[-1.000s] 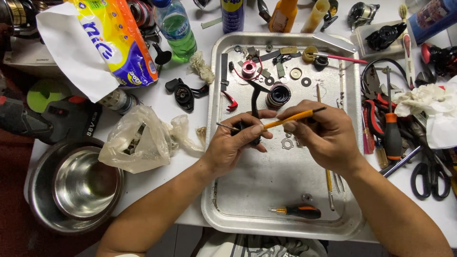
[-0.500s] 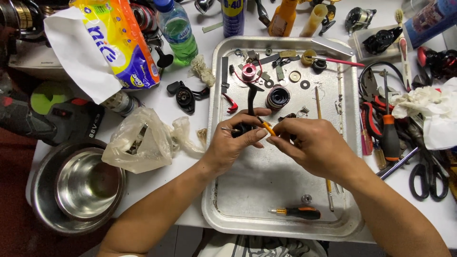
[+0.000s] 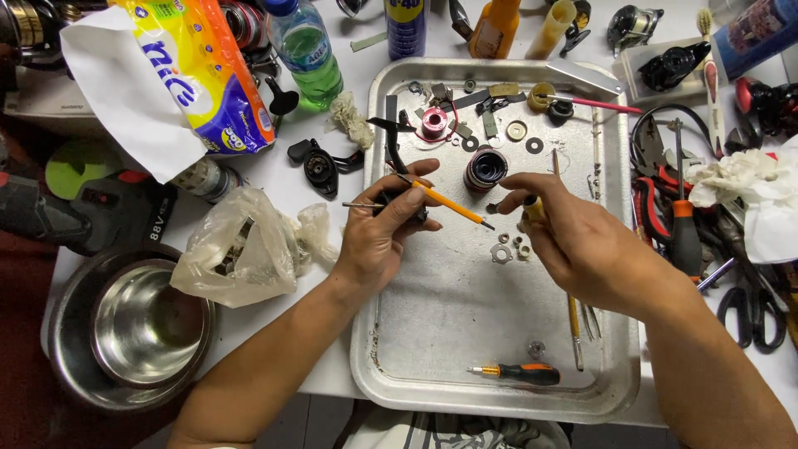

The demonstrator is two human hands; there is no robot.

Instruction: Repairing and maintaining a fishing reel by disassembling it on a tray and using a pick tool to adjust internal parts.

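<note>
My left hand (image 3: 378,237) grips a dark fishing-reel part (image 3: 392,145) over the left side of a metal tray (image 3: 465,333). Its fingers also pinch a thin orange-handled tool (image 3: 445,202), whose tip points right. My right hand (image 3: 578,245) hovers just right of that tip and pinches a small yellowish part (image 3: 533,209) between thumb and fingers. A dark round spool (image 3: 485,169) stands on the tray just behind both hands. Several small washers (image 3: 507,248) lie below the tool's tip.
A small orange-and-black screwdriver (image 3: 515,373) lies near the tray's front edge, and loose reel parts lie at its back. On the left are a steel bowl (image 3: 125,333), a plastic bag (image 3: 241,249) and a tissue pack (image 3: 199,75). To the right lie pliers (image 3: 657,195) and scissors (image 3: 752,316).
The orange-handled tool was at my right hand and now sits in my left hand's fingers, pointing right. My hands have drawn slightly apart, and my right hand now pinches a small yellowish part.
</note>
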